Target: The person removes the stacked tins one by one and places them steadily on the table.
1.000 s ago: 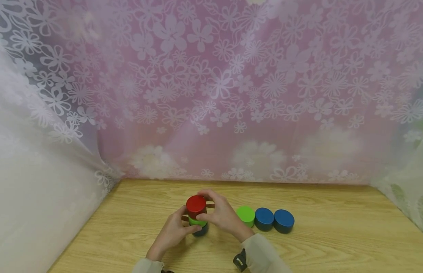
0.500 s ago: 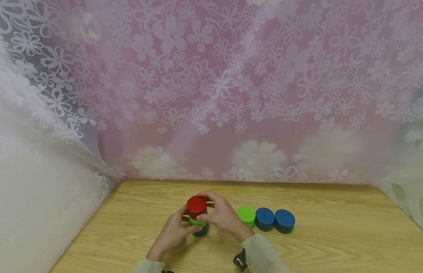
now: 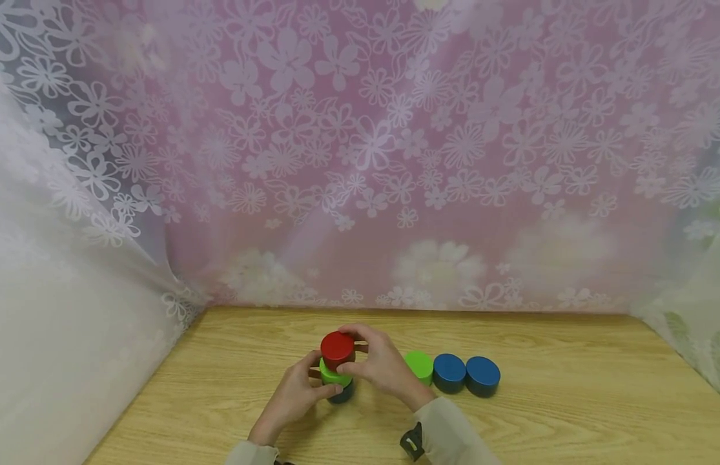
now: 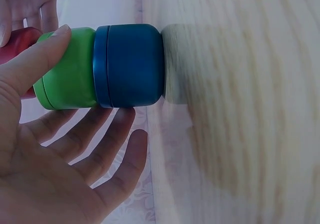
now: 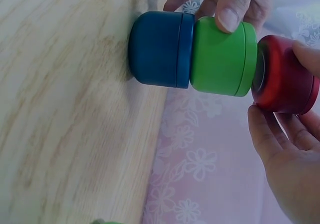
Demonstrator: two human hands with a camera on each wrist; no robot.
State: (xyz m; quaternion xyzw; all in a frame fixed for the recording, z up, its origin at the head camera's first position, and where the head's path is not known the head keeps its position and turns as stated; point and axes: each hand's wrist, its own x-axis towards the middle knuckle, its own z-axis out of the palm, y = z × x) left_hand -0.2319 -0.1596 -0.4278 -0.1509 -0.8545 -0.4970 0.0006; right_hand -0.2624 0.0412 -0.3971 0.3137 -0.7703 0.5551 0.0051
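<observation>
A stack stands on the table, with a blue lidded round jar (image 5: pixel 159 48) at the bottom and a green lidded jar (image 5: pixel 220 58) on top of it. My left hand (image 3: pixel 296 391) holds the green jar between thumb and fingers, some fingertips reaching down beside the blue one. Above them my right hand (image 3: pixel 383 367) grips a red jar (image 3: pixel 338 347) by its sides. In the right wrist view the red jar tilts against the green lid, part of its dark underside showing. Seen from the left wrist, my thumb covers part of the green jar (image 4: pixel 75 76).
Right of the stack, a green jar (image 3: pixel 420 367) and two blue jars (image 3: pixel 449 372) stand in a row, the green one partly behind my right wrist. The wood-grain table (image 3: pixel 569 387) ends at a pink flowered curtain (image 3: pixel 360 271). Pale sheeting hangs at both sides.
The red jar has shifted slightly up and to the right in my right hand, so more of the green lid shows beneath it. My left hand has barely moved.
</observation>
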